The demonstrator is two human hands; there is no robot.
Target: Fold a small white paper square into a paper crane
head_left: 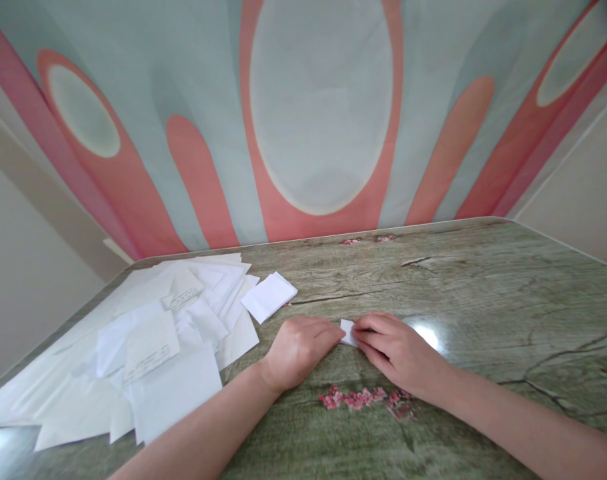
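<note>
One small folded white paper [347, 328] lies on the wood-patterned surface [493, 313], at five o'clock from the view's centre. At the paper's three o'clock, the right hand [402, 353] has its grip pinching it; at nine, the left hand [299, 350] touches its edge, though whether that grip pinches I cannot tell. A folded stack [269, 298] lies toward ten o'clock, a loose paper heap [188, 383] farther out at nine, printed pink blossoms [356, 399] near six.
</note>
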